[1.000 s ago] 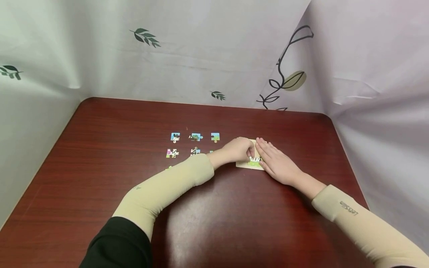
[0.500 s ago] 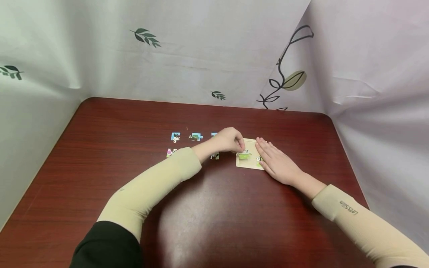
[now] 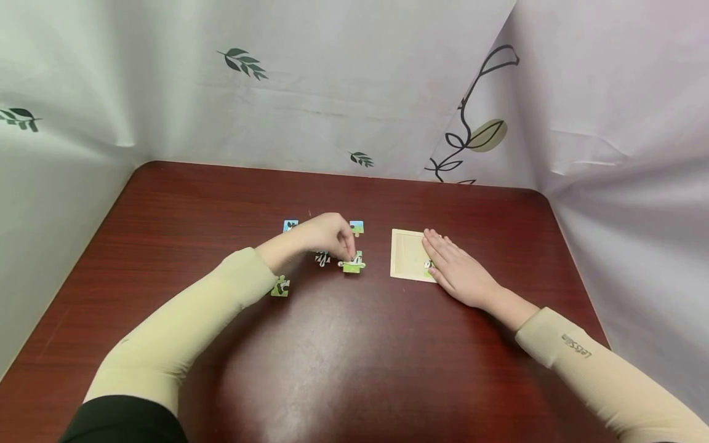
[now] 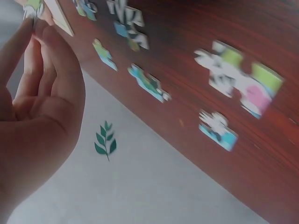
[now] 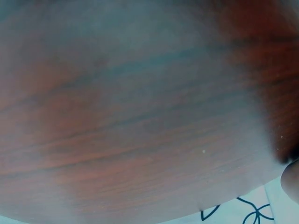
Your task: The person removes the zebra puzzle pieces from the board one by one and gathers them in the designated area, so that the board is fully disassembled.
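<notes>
My left hand point(image 3: 329, 235) pinches a jigsaw piece point(image 3: 351, 267) with a green lower edge between thumb and fingertips, over the loose pieces. The same piece shows at the top left corner of the left wrist view, in the fingertips of the left hand point(image 4: 46, 88). Straight-fingered, my right hand point(image 3: 458, 271) rests on the right side of a pale wooden puzzle tray point(image 3: 407, 253). A jigsaw piece point(image 3: 428, 268) in the tray is partly covered by that hand. Only a blurred fingertip point(image 5: 290, 182) of the right hand enters the right wrist view.
Several loose jigsaw pieces lie left of the tray, among them a blue-green one point(image 3: 357, 227), a striped one point(image 3: 322, 258) and a green one point(image 3: 280, 287). A pink-marked piece point(image 4: 254, 93) shows in the left wrist view. Patterned curtains point(image 3: 310, 92) border the reddish-brown table point(image 3: 343, 344).
My left hand has moved left from the tray to the loose pieces, carrying the pinched jigsaw piece out of it. The right hand has stayed on the tray.
</notes>
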A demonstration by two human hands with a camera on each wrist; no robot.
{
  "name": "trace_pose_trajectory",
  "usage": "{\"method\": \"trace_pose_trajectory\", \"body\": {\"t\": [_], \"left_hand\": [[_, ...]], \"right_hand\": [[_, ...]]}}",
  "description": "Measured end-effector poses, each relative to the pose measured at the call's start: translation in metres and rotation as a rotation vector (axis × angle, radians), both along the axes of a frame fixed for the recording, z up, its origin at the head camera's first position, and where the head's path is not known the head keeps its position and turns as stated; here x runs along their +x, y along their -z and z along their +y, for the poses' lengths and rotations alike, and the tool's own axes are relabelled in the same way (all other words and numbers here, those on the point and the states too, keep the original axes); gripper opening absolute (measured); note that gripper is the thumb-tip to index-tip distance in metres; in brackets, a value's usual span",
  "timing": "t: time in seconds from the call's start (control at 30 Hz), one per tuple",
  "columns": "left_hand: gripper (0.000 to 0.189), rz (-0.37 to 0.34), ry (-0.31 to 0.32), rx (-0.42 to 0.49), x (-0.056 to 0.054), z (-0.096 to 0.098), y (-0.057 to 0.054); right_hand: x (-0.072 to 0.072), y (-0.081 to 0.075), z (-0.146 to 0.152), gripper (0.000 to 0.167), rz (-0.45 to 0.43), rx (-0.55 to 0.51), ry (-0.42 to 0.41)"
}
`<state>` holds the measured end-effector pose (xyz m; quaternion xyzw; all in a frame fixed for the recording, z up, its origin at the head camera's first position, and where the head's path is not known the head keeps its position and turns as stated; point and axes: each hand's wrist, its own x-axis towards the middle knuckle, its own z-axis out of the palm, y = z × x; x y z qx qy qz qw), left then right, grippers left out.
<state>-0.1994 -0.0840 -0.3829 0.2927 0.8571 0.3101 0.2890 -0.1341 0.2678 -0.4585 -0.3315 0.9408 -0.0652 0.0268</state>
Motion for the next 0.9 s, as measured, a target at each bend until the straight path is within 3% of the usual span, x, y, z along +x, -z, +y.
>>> {"method": "trace_pose_trajectory", "body": {"t": [0.23, 0.43, 0.9], "left_hand": [[0.007, -0.041, -0.017, -0.047, 0.013, -0.026, 0.002], [0.010, -0.068, -0.034, -0.050, 0.024, -0.041, 0.012], [0.013, -0.076, -0.054, -0.048, 0.034, -0.055, 0.026]], "right_hand": [[0.000, 0.001, -0.001, 0.066, 0.021, -0.018, -0.009], [0.000, 0.001, -0.002, 0.067, 0.008, -0.013, -0.005], [0.000, 0.000, 0.000, 0.066, 0.008, -0.010, -0.002]]}}
